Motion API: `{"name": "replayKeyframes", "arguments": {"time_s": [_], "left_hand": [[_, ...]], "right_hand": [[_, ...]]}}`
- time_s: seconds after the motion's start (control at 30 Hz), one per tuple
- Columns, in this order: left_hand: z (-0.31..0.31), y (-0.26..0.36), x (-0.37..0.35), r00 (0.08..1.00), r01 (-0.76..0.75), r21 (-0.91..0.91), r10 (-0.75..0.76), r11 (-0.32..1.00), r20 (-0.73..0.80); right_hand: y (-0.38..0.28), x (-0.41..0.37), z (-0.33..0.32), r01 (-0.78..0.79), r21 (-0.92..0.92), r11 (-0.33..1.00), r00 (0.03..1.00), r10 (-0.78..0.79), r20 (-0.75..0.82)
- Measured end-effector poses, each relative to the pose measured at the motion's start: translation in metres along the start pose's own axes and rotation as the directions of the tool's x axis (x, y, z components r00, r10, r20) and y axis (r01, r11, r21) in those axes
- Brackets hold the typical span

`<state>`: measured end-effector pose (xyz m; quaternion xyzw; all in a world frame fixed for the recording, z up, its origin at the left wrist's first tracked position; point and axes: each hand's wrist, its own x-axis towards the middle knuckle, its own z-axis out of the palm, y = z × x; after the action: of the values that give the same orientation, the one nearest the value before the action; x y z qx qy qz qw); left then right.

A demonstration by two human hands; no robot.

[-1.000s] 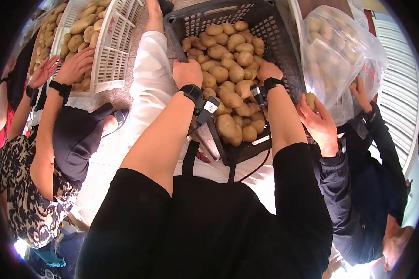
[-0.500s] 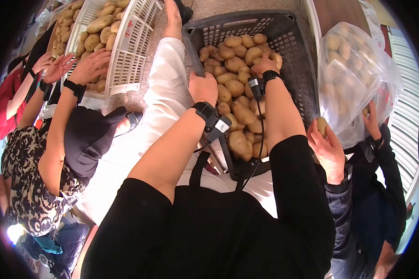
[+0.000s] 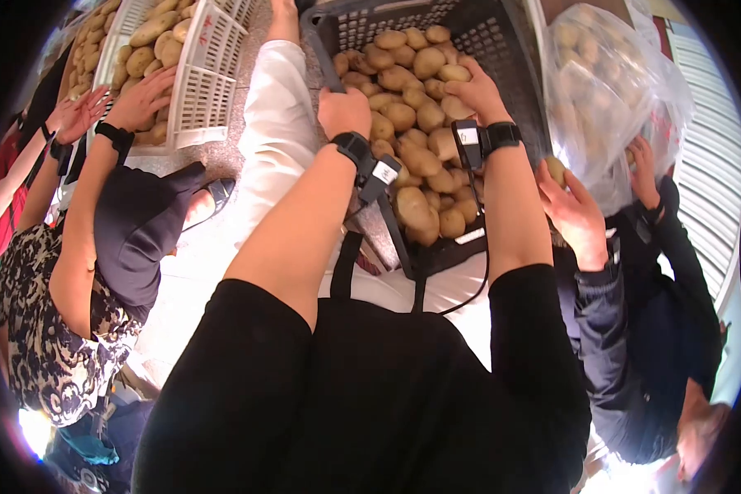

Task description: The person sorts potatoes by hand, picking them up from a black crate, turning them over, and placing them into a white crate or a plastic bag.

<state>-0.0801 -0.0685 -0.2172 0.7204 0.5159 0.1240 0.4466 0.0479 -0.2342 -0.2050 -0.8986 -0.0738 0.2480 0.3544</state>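
Note:
A black plastic crate point(image 3: 525, 99) in front of me holds a heap of potatoes point(image 3: 418, 158). My left hand point(image 3: 343, 113) is closed around the crate's left rim. Over the far right part of the heap, my right hand point(image 3: 482, 92) has its thumb and fingers around a potato point(image 3: 454, 73), which sits among the others. Part of its grip is turned away from the camera. Both wrists carry black straps with small labelled boxes.
At the left, a co-worker's hand point(image 3: 142, 100) rests by a white crate point(image 3: 208, 78) of potatoes. To the right, another person's hand point(image 3: 575, 212) holds a small potato point(image 3: 556, 171) beside a clear plastic bag point(image 3: 601, 123) of potatoes. My leg point(image 3: 278, 123) flanks the black crate.
My right hand has turned and opened out from a curled pose in the heap, and is now around a potato. My left hand keeps its hold on the rim. The whole view has shifted slightly.

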Motion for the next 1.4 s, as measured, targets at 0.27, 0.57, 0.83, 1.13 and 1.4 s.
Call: {"name": "replayKeyframes", "arguments": {"time_s": [0.27,0.57,0.83,1.13,1.4], "left_hand": [[0.002,-0.006,0.003,0.999,-0.049,0.065,0.049,0.997,0.003],[0.002,-0.007,0.006,0.998,-0.056,0.096,0.052,0.994,0.041],[-0.002,-0.001,0.005,0.996,0.003,0.171,-0.018,0.985,0.084],[-0.003,0.0,0.004,0.999,-0.016,0.121,0.011,0.993,0.045],[0.003,-0.005,0.004,0.997,-0.08,0.163,0.08,0.983,0.005]], "right_hand": [[0.013,-0.153,0.002,-0.172,0.039,0.984,0.983,0.169,0.077],[0.045,-0.177,0.04,0.084,-0.236,0.968,0.995,-0.096,-0.04],[0.074,-0.155,0.01,-0.029,-0.151,0.988,0.984,0.002,-0.176],[0.152,-0.098,0.001,-0.405,-0.051,0.913,0.86,0.362,-0.358],[0.138,-0.072,-0.002,-0.616,0.433,0.658,0.611,0.746,-0.265]]}}
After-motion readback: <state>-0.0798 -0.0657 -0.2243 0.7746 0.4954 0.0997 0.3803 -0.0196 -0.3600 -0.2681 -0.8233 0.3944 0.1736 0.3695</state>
